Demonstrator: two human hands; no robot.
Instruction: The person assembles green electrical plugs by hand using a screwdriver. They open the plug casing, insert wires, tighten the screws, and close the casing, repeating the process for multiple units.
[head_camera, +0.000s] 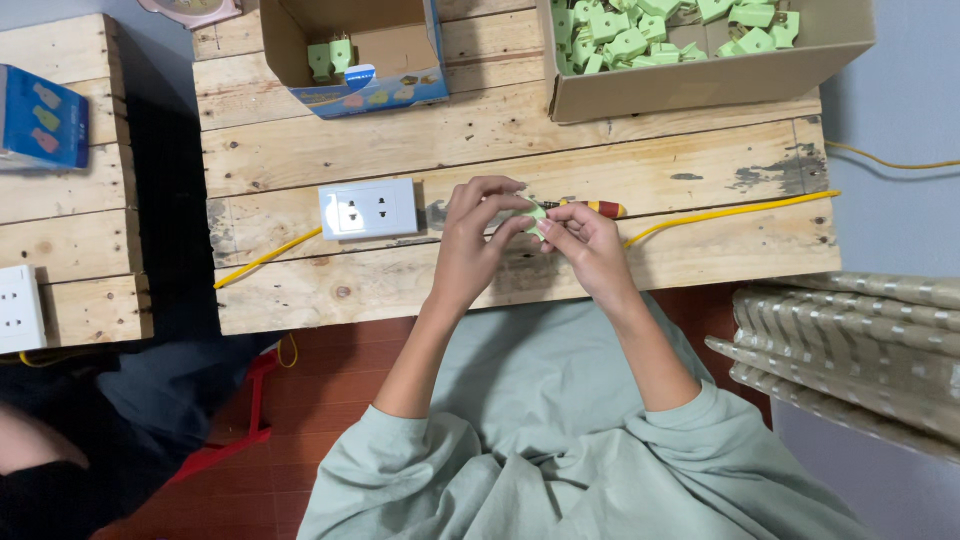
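So both hands meet over the pallet table (400, 290): left hand (470, 245) and right hand (585, 245) pinch a small green part (537, 217) between fingertips. Screwdriver (590, 207) lies just behind them, white socket (368, 208) to the left, box (700, 85) of green parts farther back.

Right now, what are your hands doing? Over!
Left hand and right hand both pinch a small green socket piece. Screwdriver lies just behind. White outlet plate sits left, apart.
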